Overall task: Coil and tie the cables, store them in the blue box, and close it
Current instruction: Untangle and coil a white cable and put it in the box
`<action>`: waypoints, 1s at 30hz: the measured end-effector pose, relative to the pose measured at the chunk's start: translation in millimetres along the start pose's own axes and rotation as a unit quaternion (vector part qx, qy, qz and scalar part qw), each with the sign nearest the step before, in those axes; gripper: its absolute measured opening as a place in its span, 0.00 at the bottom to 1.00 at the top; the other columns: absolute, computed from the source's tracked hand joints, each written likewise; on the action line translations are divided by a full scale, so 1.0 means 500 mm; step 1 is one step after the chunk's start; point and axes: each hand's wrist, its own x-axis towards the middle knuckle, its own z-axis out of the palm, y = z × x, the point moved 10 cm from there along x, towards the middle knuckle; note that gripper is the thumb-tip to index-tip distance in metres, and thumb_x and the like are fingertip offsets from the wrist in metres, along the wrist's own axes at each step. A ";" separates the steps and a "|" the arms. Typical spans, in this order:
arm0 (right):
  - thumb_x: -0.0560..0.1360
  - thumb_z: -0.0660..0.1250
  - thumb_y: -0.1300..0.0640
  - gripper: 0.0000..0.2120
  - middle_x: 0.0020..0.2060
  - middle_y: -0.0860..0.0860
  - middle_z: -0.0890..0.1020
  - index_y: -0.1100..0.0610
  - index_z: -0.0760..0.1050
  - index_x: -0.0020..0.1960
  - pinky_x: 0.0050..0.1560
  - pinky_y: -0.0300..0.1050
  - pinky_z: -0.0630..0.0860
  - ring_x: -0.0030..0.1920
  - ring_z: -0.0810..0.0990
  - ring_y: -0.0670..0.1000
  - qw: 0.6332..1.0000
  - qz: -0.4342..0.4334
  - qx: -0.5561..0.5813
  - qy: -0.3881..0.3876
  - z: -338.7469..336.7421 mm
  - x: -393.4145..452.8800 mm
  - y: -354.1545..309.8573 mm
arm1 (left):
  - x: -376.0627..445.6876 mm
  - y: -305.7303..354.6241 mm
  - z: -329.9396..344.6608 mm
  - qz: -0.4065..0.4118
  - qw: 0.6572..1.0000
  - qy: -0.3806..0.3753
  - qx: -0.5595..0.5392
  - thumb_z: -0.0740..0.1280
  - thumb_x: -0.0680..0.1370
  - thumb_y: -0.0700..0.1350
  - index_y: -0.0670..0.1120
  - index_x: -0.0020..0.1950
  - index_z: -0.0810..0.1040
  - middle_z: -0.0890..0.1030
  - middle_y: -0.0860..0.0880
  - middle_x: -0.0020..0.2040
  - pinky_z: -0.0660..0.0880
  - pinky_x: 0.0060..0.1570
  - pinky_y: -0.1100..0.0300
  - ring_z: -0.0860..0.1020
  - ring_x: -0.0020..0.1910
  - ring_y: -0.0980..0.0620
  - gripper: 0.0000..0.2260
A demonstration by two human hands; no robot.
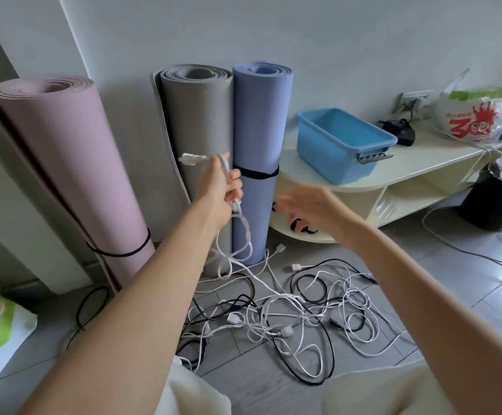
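Three rolled mats stand upright against the wall: a pink mat (64, 175) on our left, a grey mat (200, 145) in the middle, and a blue mat (260, 130) touching the grey one on its right. To the right of them sits a low cream shelf (417, 166) with a rounded end. On its top rests the blue box (344, 142), open and with no lid on it, its long axis running from the wall toward us and to the right, one grey handle facing us. Beside the box, nearer the wall, lie a black adapter (402, 131) and a plastic bag (480, 115).

On the tiled floor below our arms sprawls a loose pile of cables (288, 316), white and black strands crossing each other, uncoiled, spreading mostly left to right.

Our left hand (221, 187) is raised in front of the grey and blue mats, fingers curled round a white cable (240, 235). Its plug end sticks out of the fist pointing left, and the rest hangs down in loops to the pile, so the held part runs mostly up and down. Our right hand (306, 208) hovers just beside it in front of the shelf, fingers spread and holding nothing, blurred.
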 end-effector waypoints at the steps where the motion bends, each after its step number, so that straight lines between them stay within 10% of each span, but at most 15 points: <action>1: 0.75 0.67 0.52 0.09 0.29 0.48 0.77 0.59 0.79 0.45 0.28 0.32 0.71 0.26 0.71 0.44 0.996 -0.031 -0.071 -0.034 0.035 0.001 -0.017 | -0.008 -0.003 0.025 -0.002 1.000 -0.020 -0.002 0.51 0.82 0.46 0.50 0.58 0.70 0.65 0.54 0.20 0.53 0.16 0.69 0.57 0.15 0.59 0.10; 5: 0.73 0.70 0.54 0.11 0.24 0.49 0.77 0.60 0.80 0.37 0.31 0.33 0.71 0.23 0.71 0.44 0.977 -0.072 -0.181 -0.091 0.098 0.007 -0.025 | -0.027 -0.006 0.069 -0.005 0.998 -0.061 -0.012 0.52 0.82 0.48 0.50 0.62 0.71 0.65 0.54 0.21 0.54 0.17 0.68 0.57 0.16 0.59 0.12; 12: 0.80 0.58 0.58 0.13 0.35 0.50 0.84 0.65 0.78 0.49 0.25 0.34 0.69 0.25 0.75 0.44 0.971 -0.003 0.201 -0.127 0.044 -0.009 -0.015 | -0.001 0.010 0.018 -0.017 0.997 -0.037 -0.061 0.51 0.82 0.47 0.47 0.58 0.69 0.65 0.53 0.19 0.52 0.16 0.69 0.56 0.15 0.59 0.10; 15: 0.81 0.57 0.58 0.14 0.31 0.52 0.84 0.65 0.76 0.44 0.25 0.32 0.72 0.24 0.77 0.44 0.941 0.059 0.332 0.021 -0.049 0.003 0.038 | 0.018 0.025 -0.021 -0.005 0.998 -0.013 -0.056 0.51 0.82 0.47 0.47 0.58 0.69 0.65 0.54 0.18 0.53 0.15 0.69 0.56 0.14 0.59 0.11; 20: 0.80 0.58 0.62 0.13 0.19 0.53 0.78 0.64 0.71 0.38 0.29 0.38 0.80 0.22 0.79 0.47 0.775 0.147 0.523 0.322 -0.175 -0.028 0.159 | 0.029 0.028 -0.058 0.029 0.998 0.034 0.039 0.49 0.81 0.47 0.48 0.57 0.71 0.64 0.55 0.18 0.54 0.16 0.70 0.57 0.15 0.59 0.12; 27: 0.76 0.56 0.67 0.13 0.23 0.52 0.71 0.58 0.71 0.34 0.18 0.34 0.57 0.16 0.62 0.43 0.851 0.160 0.343 0.363 -0.201 -0.040 0.135 | 0.031 0.032 -0.084 0.079 0.984 0.088 0.132 0.48 0.79 0.43 0.47 0.52 0.70 0.64 0.54 0.19 0.53 0.18 0.73 0.57 0.14 0.59 0.11; 30: 0.77 0.59 0.64 0.07 0.34 0.56 0.77 0.61 0.75 0.45 0.27 0.37 0.73 0.26 0.73 0.48 0.975 0.184 0.102 0.068 -0.085 -0.008 0.090 | 0.034 0.013 -0.081 0.027 0.998 0.057 0.026 0.51 0.80 0.45 0.49 0.54 0.71 0.64 0.54 0.21 0.53 0.17 0.71 0.56 0.15 0.59 0.10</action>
